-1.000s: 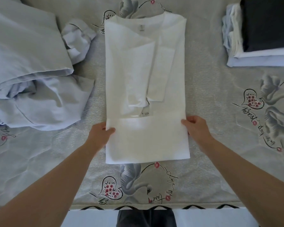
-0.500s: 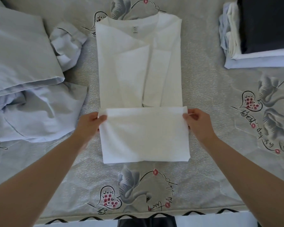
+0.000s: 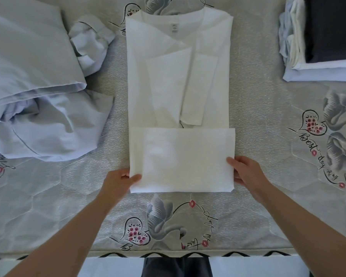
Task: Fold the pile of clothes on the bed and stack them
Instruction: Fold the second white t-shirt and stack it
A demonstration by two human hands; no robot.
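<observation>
A white long-sleeved shirt lies flat in the middle of the bed, collar away from me, both sleeves folded in over its front. Its bottom part is folded up into a band across the lower third. My left hand holds the band's near left corner, thumb on top and fingers underneath. My right hand holds the band's right edge the same way. A pile of unfolded pale blue clothes sits at the left. A stack of folded clothes, dark piece on top, stands at the back right.
The grey quilted mattress with printed swans and hearts runs under everything. Its near edge lies just in front of my body. Bare mattress shows on both sides of the shirt.
The shirt's bottom hem has been folded up over its lower part. Both hands then slid down from the band's upper edge to its near corners.
</observation>
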